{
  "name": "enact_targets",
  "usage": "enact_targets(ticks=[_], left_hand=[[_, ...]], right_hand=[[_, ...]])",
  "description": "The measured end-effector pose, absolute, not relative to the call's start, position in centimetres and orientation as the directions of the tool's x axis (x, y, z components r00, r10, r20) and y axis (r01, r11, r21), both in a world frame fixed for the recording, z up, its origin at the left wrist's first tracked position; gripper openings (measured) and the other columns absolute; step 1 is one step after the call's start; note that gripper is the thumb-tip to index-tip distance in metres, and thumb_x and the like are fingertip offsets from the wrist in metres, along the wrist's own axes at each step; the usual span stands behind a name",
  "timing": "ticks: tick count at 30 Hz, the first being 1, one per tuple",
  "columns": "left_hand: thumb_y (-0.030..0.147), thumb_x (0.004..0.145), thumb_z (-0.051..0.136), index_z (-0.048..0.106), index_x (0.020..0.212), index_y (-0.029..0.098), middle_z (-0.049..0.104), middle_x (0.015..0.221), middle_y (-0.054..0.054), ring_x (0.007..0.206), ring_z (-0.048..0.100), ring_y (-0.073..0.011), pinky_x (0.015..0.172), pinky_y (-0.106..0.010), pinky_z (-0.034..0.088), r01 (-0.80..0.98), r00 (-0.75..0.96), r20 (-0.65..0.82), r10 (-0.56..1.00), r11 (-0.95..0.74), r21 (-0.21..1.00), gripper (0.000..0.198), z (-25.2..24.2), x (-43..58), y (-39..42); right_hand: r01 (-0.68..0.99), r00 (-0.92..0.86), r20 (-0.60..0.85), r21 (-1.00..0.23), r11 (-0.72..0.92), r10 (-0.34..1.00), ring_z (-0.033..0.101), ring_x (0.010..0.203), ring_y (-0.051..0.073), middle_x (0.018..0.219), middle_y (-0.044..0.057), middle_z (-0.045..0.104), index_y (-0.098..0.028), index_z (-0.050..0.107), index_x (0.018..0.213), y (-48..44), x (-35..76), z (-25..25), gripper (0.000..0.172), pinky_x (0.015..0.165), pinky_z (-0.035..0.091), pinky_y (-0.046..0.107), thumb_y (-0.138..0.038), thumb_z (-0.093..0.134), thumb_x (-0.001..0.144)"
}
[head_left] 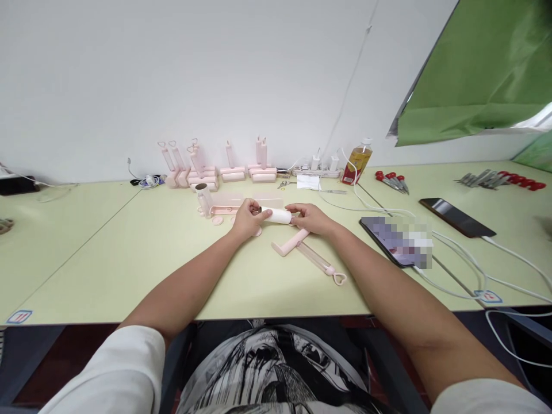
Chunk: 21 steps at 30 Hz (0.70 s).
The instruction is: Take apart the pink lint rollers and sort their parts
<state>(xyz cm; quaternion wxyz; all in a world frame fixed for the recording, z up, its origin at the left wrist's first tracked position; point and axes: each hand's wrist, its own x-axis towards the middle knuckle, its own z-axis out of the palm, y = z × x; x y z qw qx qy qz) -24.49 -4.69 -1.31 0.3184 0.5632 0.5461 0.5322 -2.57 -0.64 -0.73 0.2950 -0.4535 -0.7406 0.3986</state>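
A white lint-roller paper roll lies level between my two hands above the table. My left hand is closed around its left end, thumb along the front. At the other end, the fingers of my right hand pinch the roll's edge. Just below, a pink lint-roller head with a clear handle and heart-shaped loop rests on the table. Behind my left hand are an open pink cover, a pink disc and an upright clear-wrapped roll.
Several pink lint rollers stand along the wall. A power strip, white paper and a drink bottle are at the back. Rightward lie two phones with cables, a phone nearest, and red-handled tools.
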Motion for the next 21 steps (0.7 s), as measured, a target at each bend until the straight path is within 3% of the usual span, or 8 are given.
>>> enact_targets(ticks=[4,7,12,15,17,21], left_hand=[[0.034,0.07,0.074,0.044,0.078,0.021,0.049,0.068,0.007,0.056,0.05,-0.0086,0.056,-0.023,0.04,0.236,-0.184,0.244,0.952,-0.198,0.951,0.034,-1.2,-24.4,-4.8],[0.038,0.071,0.073,0.042,0.078,0.021,0.049,0.066,0.007,0.055,0.053,-0.0093,0.052,-0.023,0.041,0.162,-0.194,0.232,0.953,-0.202,0.966,0.037,-1.1,-24.1,-4.7],[0.041,0.069,0.074,0.042,0.085,0.021,0.054,0.078,0.004,0.059,0.057,-0.0098,0.056,-0.024,0.046,0.073,-0.157,0.247,0.956,-0.238,0.968,0.041,-0.9,-23.6,-4.5],[0.04,0.075,0.069,0.048,0.093,0.021,0.06,0.093,-0.001,0.065,0.057,-0.0107,0.059,-0.025,0.045,0.265,-0.151,0.313,0.938,-0.266,0.927,0.033,0.2,-23.9,-5.0],[0.037,0.077,0.067,0.054,0.089,0.021,0.061,0.084,-0.001,0.061,0.053,-0.0121,0.056,-0.025,0.039,0.515,-0.094,0.298,0.95,-0.21,0.831,0.024,1.2,-24.6,-5.6],[0.028,0.065,0.073,0.058,0.065,0.021,0.059,0.06,-0.001,0.05,0.049,-0.0143,0.047,-0.025,0.031,0.777,0.23,-0.017,0.973,-0.173,0.605,0.016,2.5,-26.2,-7.0]], right_hand=[[0.479,-0.434,0.087,-0.821,0.311,0.897,0.054,0.063,0.01,0.106,0.002,0.072,-0.02,0.072,0.11,-0.6,-2.5,-0.8,0.043,0.06,0.042,0.024,-0.019,0.067,0.068],[0.475,-0.453,0.142,-0.797,0.373,0.88,0.051,0.063,0.011,0.106,0.002,0.071,-0.021,0.068,0.117,-0.8,-2.5,-0.8,0.05,0.062,0.042,0.025,-0.021,0.069,0.068],[0.393,-0.432,0.246,-0.815,0.426,0.868,0.053,0.07,0.013,0.084,0.0,0.064,-0.018,0.065,0.112,-0.8,-3.1,-0.7,0.045,0.067,0.044,0.026,-0.027,0.07,0.068],[0.267,-0.264,0.337,-0.875,0.404,0.904,0.05,0.067,0.013,0.08,-0.001,0.058,-0.018,0.06,0.105,-0.3,-2.9,-0.3,0.043,0.063,0.046,0.026,-0.034,0.07,0.067],[0.195,-0.116,0.367,-0.903,0.383,0.923,0.05,0.068,0.013,0.085,0.0,0.056,-0.02,0.057,0.108,0.2,-2.5,0.1,0.045,0.062,0.048,0.027,-0.038,0.068,0.068],[0.322,0.12,0.379,-0.889,0.325,0.918,0.054,0.074,0.017,0.099,0.006,0.059,-0.019,0.057,0.113,1.5,-1.7,1.1,0.046,0.067,0.052,0.033,-0.041,0.062,0.074]])
